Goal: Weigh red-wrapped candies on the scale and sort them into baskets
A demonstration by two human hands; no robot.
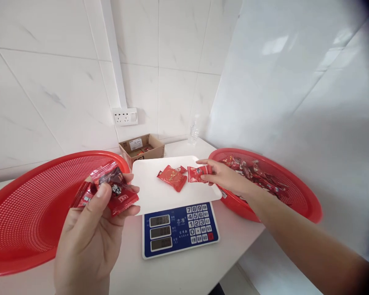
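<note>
Several red snack packets (123,196) are bunched in my left hand (94,229), the thumb pressed over them, in front of the left basket. My right hand (218,174) pinches one red snack packet (196,173) by its right side, at the right part of the white scale tray (147,192). I cannot tell whether that packet touches the tray. Beside it lie red packets (174,178) on the tray, partly overlapping. The blue weighing scale (181,231) below shows digits on its displays, too faint to read surely.
A red mesh basket (27,205) stands at the left. The right red basket (307,205) holds many packets. Behind the tray are a cardboard box (156,149) with some packets inside and a clear plastic bottle (193,132). Tiled walls close off the back and right.
</note>
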